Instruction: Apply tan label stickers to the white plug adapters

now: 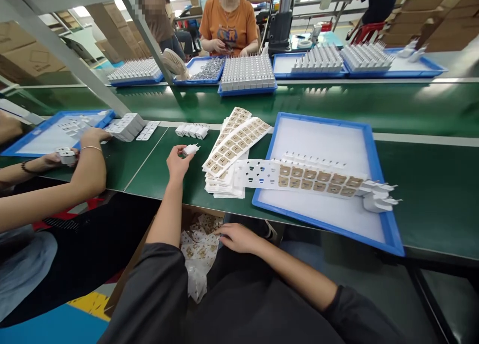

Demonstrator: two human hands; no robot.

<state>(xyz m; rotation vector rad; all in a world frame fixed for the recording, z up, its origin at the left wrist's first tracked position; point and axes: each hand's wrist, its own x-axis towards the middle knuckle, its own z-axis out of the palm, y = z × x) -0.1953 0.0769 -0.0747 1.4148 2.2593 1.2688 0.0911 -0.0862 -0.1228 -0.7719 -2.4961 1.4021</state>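
My left hand (176, 165) is closed around a small white plug adapter (191, 150), its pins pointing right, just above the green bench. Past it stands a row of white plug adapters (192, 131). To the right lies a stack of sticker sheets (239, 144) with brown stickers. One more sheet of brown stickers (318, 179), partly peeled, stretches across the blue-rimmed tray (322, 129), with several plug adapters (377, 196) at its right end. Below the bench edge my right hand (239, 237) has its fingers extended beside a box of used backing sheets (200, 244) and holds nothing visible.
At left, a co-worker's hands (67, 157) handle a white adapter near a tray (63, 114) and stacked white pieces (127, 127). Behind the green belt (318, 97), trays of upright adapters (247, 74) stand before a person in orange (229, 24). A slanted post (71, 49) crosses the left side.
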